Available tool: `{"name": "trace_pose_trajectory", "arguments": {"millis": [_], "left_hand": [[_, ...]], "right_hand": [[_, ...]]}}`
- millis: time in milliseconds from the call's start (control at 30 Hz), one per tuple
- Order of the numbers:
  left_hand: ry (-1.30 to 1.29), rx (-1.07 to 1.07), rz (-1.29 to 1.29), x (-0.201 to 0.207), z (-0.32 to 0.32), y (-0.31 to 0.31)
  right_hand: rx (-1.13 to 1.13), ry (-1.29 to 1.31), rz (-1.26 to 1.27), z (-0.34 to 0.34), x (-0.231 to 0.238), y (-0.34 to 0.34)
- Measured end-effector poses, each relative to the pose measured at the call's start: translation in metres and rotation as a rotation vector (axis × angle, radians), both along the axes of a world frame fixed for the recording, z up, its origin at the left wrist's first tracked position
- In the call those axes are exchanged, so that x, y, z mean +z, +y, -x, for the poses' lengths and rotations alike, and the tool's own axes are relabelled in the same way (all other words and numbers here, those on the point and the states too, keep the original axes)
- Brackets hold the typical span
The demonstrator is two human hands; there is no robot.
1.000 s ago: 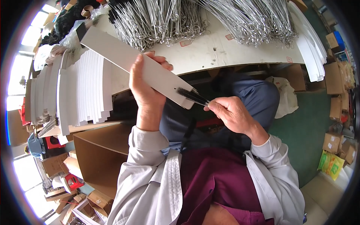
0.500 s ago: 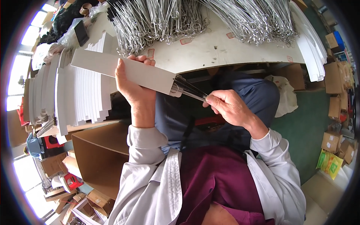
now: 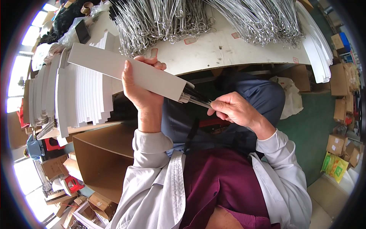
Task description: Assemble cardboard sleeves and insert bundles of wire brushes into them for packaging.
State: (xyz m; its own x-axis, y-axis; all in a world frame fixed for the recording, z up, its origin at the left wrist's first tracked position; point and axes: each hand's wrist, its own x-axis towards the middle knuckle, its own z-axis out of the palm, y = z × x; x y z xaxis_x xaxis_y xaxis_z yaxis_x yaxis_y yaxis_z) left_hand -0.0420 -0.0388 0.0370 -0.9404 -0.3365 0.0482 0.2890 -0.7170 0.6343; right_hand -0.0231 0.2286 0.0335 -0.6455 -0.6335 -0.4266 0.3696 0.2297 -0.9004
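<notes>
My left hand [image 3: 143, 86] is closed around a long, narrow white cardboard box [image 3: 108, 65], thumb on one side and fingertips curling over the other. The box tilts down to the right. From its open right end sticks a bundle of thin metal wire rods [image 3: 199, 100], with dark bristle-like parts beside the opening. My right hand [image 3: 234, 109] pinches the outer ends of this bundle between thumb and fingers. How far the rods reach inside the box is hidden.
Large piles of metal wire rods with looped ends [image 3: 167, 23] lie on the white table [image 3: 206, 53]. Stacked white boxes [image 3: 85, 95] stand at left, more white boxes [image 3: 318, 57] at far right. A large open cardboard carton [image 3: 103, 160] sits by my left arm.
My left hand and the box have shifted slightly right and down, bringing the opening closer to my right hand. Less rod length shows between them. My right hand has barely moved.
</notes>
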Motion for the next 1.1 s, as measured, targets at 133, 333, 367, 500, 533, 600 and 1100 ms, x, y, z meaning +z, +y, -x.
{"name": "trace_pose_trajectory", "arguments": {"millis": [133,333,367,500,533,600,1100], "left_hand": [[-0.102,-0.007,-0.005,-0.007,-0.004,0.021],[-0.218,-0.016,-0.110,-0.022,-0.009,0.037],[-0.209,0.000,-0.104,-0.022,-0.008,0.032],[-0.138,0.000,-0.153,-0.017,-0.005,0.011],[-0.139,0.001,-0.153,-0.017,-0.006,0.007],[-0.105,0.039,-0.183,-0.017,-0.007,0.003],[-0.292,-0.010,0.137,-0.033,-0.039,0.048]], "right_hand": [[-0.003,0.154,-0.033,0.002,-0.004,-0.009],[0.003,0.440,-0.211,0.017,-0.002,-0.031],[-0.053,0.501,-0.197,0.016,0.002,-0.031],[0.243,0.569,-0.327,0.024,0.026,-0.005],[0.213,0.546,-0.297,0.020,0.020,0.004],[0.226,0.587,-0.416,0.020,0.017,0.016],[0.262,0.713,-0.322,0.022,0.015,-0.050]]}}
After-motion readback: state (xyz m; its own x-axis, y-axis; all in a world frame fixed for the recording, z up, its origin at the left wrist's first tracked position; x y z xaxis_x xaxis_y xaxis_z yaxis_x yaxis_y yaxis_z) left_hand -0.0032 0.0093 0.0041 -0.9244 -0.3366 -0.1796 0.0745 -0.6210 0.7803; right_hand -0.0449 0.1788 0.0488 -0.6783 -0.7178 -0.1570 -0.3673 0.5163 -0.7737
